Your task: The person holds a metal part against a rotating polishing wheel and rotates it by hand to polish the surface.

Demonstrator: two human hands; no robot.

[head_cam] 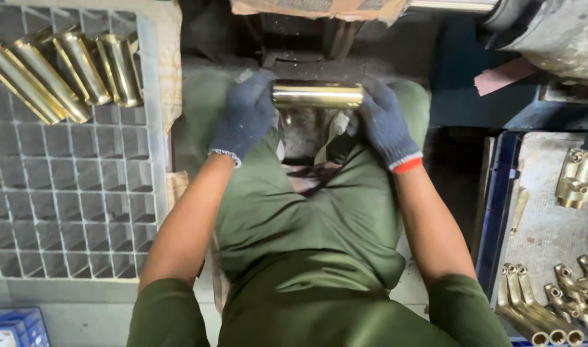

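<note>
A shiny brass tube point(317, 95) lies level between my two gloved hands, above my knees. My left hand point(246, 115), in a dark blue knit glove, grips its left end. Its right end sits in my right hand point(385, 123), which wears the same kind of glove with a red cuff. I am seated, in green trousers and green sleeves. Below the tube a dark machine part shows between my knees, partly hidden.
On the left stands a grey grid tray point(69, 199) with several polished brass tubes point(62, 71) leaning in its far cells. At right a blue crate point(496, 212) holds several unpolished brass fittings point(557, 302). Cardboard point(320, 8) and a dark machine body lie ahead.
</note>
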